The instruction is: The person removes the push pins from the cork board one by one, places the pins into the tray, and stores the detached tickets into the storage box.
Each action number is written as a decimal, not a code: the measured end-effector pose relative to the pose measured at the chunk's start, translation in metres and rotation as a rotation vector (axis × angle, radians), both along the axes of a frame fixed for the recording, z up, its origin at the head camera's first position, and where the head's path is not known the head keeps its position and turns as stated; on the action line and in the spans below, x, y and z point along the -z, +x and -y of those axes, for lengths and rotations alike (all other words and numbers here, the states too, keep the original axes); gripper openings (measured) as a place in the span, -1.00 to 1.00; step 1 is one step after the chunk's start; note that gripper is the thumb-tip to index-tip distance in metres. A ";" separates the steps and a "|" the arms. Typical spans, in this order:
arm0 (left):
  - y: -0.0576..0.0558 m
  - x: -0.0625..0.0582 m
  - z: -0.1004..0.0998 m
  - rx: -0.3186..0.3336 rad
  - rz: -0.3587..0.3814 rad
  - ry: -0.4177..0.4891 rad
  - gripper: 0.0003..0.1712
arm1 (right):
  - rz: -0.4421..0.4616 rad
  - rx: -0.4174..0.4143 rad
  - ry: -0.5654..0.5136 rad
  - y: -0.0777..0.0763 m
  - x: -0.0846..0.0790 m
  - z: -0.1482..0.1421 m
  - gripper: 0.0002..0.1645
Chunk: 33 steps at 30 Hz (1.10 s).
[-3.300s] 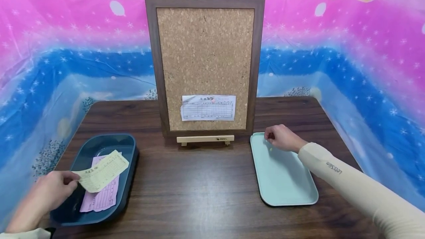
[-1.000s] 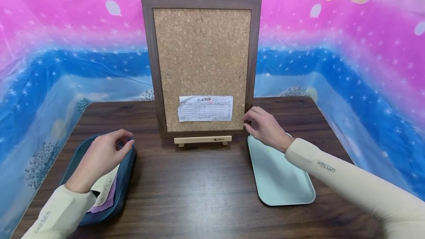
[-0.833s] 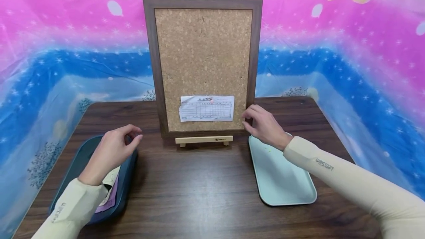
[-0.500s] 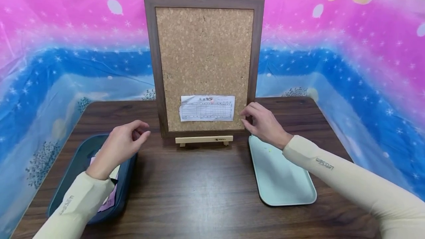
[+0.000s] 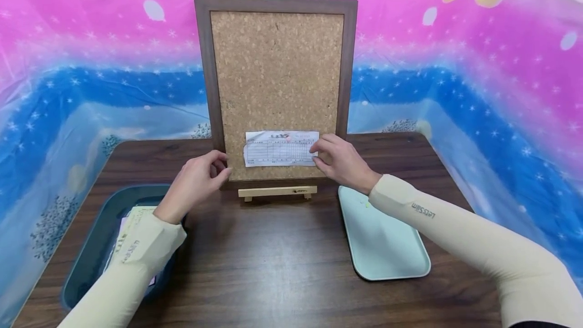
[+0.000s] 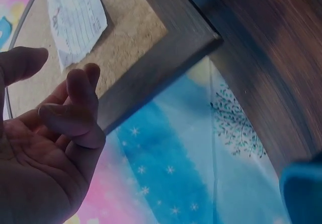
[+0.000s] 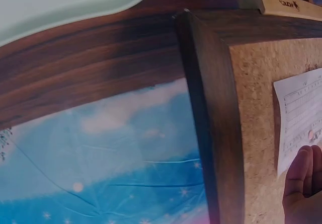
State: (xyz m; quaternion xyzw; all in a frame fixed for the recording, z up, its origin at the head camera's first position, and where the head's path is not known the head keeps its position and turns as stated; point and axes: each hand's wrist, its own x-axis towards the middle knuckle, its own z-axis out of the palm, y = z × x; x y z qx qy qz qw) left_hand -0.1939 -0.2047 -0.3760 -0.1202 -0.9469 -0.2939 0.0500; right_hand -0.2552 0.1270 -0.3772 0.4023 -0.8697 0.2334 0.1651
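A white printed form slip (image 5: 273, 150) is fixed low on the framed cork board (image 5: 278, 75), a small pinkish pushpin (image 5: 289, 138) near its top edge. My right hand (image 5: 341, 161) hovers at the slip's right end, thumb and fingers apart; whether the fingertips touch the paper is unclear. In the right wrist view those fingers (image 7: 300, 171) overlap the slip's edge. By the frame's lower left side is my left hand (image 5: 193, 183), its fingers loosely bent around nothing. The left wrist view shows that hand's palm with a gap between thumb and fingers.
A dark blue tray (image 5: 73, 267) at the left contains yellow and pink slips (image 5: 136, 216), partly behind the left sleeve. At the right lies a pale green tray (image 5: 387, 247) with tiny yellowish bits. The board stands on a wooden easel (image 5: 278, 192) on the brown table (image 5: 268, 262).
Earlier my left hand let go of the yellow slip in the blue tray, then rose rightward to the board. My right hand moved left from the green tray to the white slip.
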 end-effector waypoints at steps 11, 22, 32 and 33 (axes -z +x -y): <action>-0.017 0.003 -0.025 -0.054 -0.074 0.049 -0.66 | 0.008 0.010 0.008 -0.007 -0.005 0.020 -0.86; -0.031 0.004 -0.035 -0.113 -0.093 0.071 -0.68 | 0.034 0.029 0.036 -0.019 -0.016 0.034 -0.84; -0.039 0.005 -0.048 -0.127 -0.144 0.086 -0.80 | 0.012 0.056 0.042 -0.024 -0.015 0.058 -0.80; -0.039 0.005 -0.049 -0.127 -0.145 0.086 -0.79 | 0.019 0.063 0.042 -0.024 -0.015 0.059 -0.80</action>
